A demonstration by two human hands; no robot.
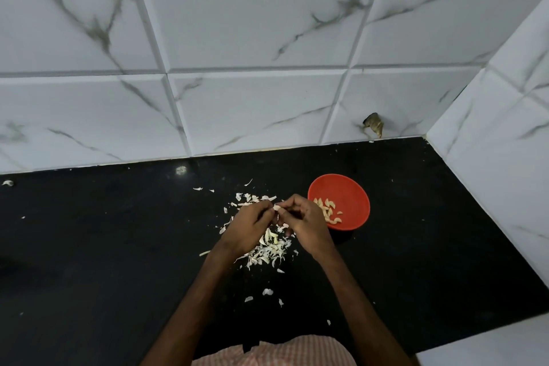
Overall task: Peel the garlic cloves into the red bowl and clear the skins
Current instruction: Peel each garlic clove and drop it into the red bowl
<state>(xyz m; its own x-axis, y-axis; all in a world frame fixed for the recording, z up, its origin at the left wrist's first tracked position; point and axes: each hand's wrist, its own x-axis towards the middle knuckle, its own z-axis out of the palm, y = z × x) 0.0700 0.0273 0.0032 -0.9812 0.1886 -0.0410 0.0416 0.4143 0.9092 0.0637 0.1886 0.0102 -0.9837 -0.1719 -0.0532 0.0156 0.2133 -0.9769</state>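
At the 6 o'clock edge of the view, a striped garment (276, 350) marks the person's body; both forearms extend from there toward the centre of the black bench (416, 246).

A few loose flakes lie near the forearms. Beyond them, the main pile of skins (269, 249) lies on the bench directly below the hands.

The left hand (248, 224) and the right hand (306, 221) meet above the pile. Their fingers (289, 202) are pinched closed on one garlic clove (277, 208) held between both hands. How much skin remains on it cannot be told.

The red bowl (353, 196) stands at 3 o'clock from the hands, just beside the right hand, with a number of peeled cloves (328, 211) inside.

Judged procedure for the current step:
1. Hold the clove steady with one hand.
2. Strip the skin with the other, working above the pile so the skin drops onto it.
3. Move the bare clove to 3 o'clock and release it over the bowl, keeping skin out.

More skins are scattered toward 12 o'clock, short of the tiled wall (252, 113). A single scrap (7, 183) lies far off at 9 o'clock. These need gathering at clean-up.
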